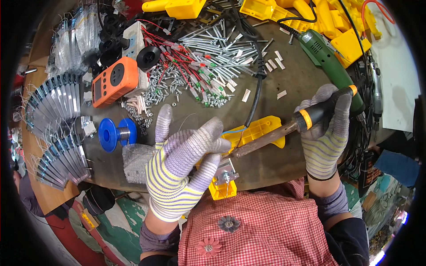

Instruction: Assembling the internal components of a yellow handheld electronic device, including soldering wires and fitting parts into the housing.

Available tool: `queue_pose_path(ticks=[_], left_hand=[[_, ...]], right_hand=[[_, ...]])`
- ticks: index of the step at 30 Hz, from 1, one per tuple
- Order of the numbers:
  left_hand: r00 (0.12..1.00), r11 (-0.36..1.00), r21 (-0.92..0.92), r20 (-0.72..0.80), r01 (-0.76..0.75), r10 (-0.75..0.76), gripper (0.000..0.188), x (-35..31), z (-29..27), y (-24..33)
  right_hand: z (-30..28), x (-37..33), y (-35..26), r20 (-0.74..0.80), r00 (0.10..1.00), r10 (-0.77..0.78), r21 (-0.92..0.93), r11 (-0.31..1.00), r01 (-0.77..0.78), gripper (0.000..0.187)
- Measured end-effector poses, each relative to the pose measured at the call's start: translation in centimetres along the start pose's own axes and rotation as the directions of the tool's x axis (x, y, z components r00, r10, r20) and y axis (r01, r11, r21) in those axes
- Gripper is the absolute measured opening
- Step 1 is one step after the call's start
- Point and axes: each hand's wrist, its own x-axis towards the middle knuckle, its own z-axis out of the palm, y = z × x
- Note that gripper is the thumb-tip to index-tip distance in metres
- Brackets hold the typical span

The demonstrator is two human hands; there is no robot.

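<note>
My right hand (326, 128), in a striped work glove, grips the black-and-orange handle of a soldering iron (266, 141). Its long brown metal shaft points left, toward my left hand. My left hand (182, 164), gloved alike, is closed at the fingertips, with one finger raised. A thin wire (188, 116) curls out from behind its fingers; the pinch itself is mostly hidden. Beside those fingers lies a yellow plastic housing (264, 128) with a blue wire (234, 131) and a black cable (255, 97). Below the iron's tip sits a small metal bracket (226, 173) with a screw, on yellow plastic.
A blue spool (108, 135) stands left, near an orange meter (115, 82). Long screws (217, 48) and red-wired parts (177, 57) are heaped behind. A green power tool (328, 62) lies right, with yellow housings (328, 20) beyond. Fanned metal strips (55, 102) cover the left edge.
</note>
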Motion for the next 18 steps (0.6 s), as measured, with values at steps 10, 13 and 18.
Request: queue_pose_path(ticks=[10,13,18], left_hand=[[0.996,1.000,-0.013,-0.088,-0.002,0.000,0.059,-0.6,0.8,-0.5],[0.993,0.995,-0.077,-0.098,0.062,-0.070,0.061,-0.9,1.0,-0.6],[0.991,0.992,-0.106,-0.109,0.070,-0.081,0.061,-1.1,1.2,-0.6]], right_hand=[[-0.2,-0.1,0.1,0.042,0.999,-0.032,-0.108,0.993,0.037,0.032],[-0.4,-0.1,0.1,0.069,0.997,-0.031,-0.141,0.989,0.040,0.033],[-0.9,0.1,-0.1,0.162,0.987,0.009,-0.119,0.993,0.010,0.036]])
